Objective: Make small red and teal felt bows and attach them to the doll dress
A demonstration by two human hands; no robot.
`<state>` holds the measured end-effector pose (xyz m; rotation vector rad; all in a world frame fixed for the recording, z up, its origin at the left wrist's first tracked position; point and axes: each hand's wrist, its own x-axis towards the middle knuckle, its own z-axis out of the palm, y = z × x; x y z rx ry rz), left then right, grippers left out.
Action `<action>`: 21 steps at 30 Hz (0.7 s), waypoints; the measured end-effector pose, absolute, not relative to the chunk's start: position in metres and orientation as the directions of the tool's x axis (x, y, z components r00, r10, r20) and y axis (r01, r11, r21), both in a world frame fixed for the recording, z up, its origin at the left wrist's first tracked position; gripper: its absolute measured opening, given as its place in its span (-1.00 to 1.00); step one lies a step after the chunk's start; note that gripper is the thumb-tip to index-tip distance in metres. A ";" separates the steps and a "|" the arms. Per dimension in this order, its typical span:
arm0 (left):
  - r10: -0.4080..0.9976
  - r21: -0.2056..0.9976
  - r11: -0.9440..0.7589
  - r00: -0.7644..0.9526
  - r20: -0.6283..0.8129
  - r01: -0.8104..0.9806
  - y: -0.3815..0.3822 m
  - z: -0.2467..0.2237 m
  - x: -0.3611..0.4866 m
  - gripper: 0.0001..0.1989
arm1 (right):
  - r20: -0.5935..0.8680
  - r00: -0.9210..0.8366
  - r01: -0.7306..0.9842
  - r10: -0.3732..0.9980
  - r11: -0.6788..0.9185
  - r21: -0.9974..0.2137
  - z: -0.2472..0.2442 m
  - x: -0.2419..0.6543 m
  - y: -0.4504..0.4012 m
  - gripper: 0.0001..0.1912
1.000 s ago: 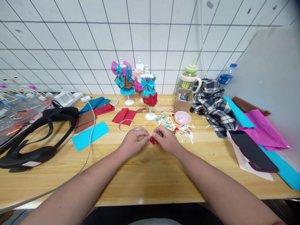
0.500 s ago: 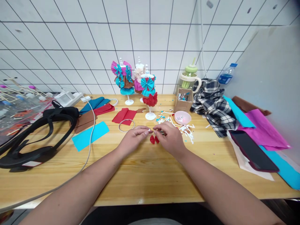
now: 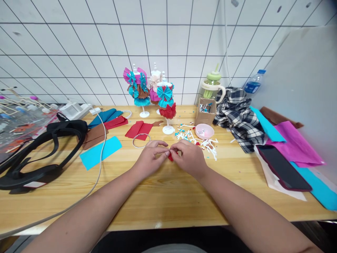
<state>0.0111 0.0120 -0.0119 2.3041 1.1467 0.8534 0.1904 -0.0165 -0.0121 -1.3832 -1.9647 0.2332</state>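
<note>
A dark phone [image 3: 284, 168] lies near plaid cloth [image 3: 233, 117].

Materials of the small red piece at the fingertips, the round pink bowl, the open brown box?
Small red piece: looks matte, maybe paper or cloth; partly hidden, unsure.
Round pink bowl: likely plastic, smooth, evenly coloured.
Open brown box: probably cardboard, matte, thin flat walls.

Head view: I see left hand [image 3: 151, 157] and right hand [image 3: 190, 158] fingertips close together at a red piece [image 3: 170, 156]; grip detail too small. White scraps [image 3: 187, 135] lie beside pink bowl [image 3: 204, 137], beyond right hand.
</note>
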 end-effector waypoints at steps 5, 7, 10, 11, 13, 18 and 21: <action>0.790 0.567 -0.612 0.463 0.402 0.552 0.012 -0.013 0.010 -0.83 | 0.394 -0.117 0.654 0.912 0.369 -0.661 -0.010 0.187 -0.015 -0.94; 0.805 0.596 -0.592 0.444 0.394 0.543 0.012 -0.010 0.010 -0.84 | 0.368 -0.097 0.606 0.925 0.348 -0.715 -0.010 0.186 -0.015 -0.93; 0.834 0.661 -0.543 0.421 0.356 0.517 0.012 -0.005 0.011 -0.84 | 0.368 -0.102 0.561 0.924 0.359 -0.746 -0.011 0.185 -0.016 -0.91; 0.843 0.681 -0.527 0.418 0.340 0.508 0.012 -0.004 0.011 -0.84 | 0.371 -0.109 0.552 0.922 0.367 -0.749 -0.011 0.185 -0.016 -0.91; 0.856 0.711 -0.497 0.412 0.311 0.497 0.012 -0.003 0.011 -0.83 | 0.369 -0.134 0.533 0.920 0.381 -0.756 -0.011 0.185 -0.016 -0.89; 0.870 0.748 -0.468 0.393 0.297 0.471 0.012 -0.004 0.011 -0.83 | 0.360 -0.168 0.508 0.918 0.393 -0.766 -0.010 0.186 -0.015 -0.87; 0.872 0.742 -0.470 0.383 0.306 0.477 0.012 -0.004 0.011 -0.84 | 0.356 -0.158 0.514 0.921 0.385 -0.767 -0.010 0.186 -0.015 -0.88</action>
